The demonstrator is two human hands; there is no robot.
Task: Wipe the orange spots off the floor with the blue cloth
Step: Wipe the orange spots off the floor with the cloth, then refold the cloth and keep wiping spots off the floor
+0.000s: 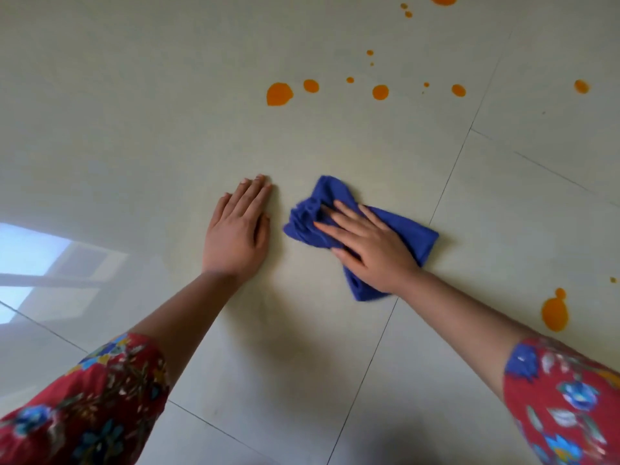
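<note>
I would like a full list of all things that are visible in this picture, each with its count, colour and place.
floor: one, pale glossy tiles, fills the view.
blue cloth: one, blue, crumpled at the centre.
orange spots: over a dozen, orange, most beyond the cloth, one large near the right edge.
window reflection: one, bright bluish, on the tiles at left.
sleeves: two, red flowered, bottom corners.
left hand: one, flat on the floor, left of the cloth.
right hand: one, fingers straight, pressing the cloth.
</note>
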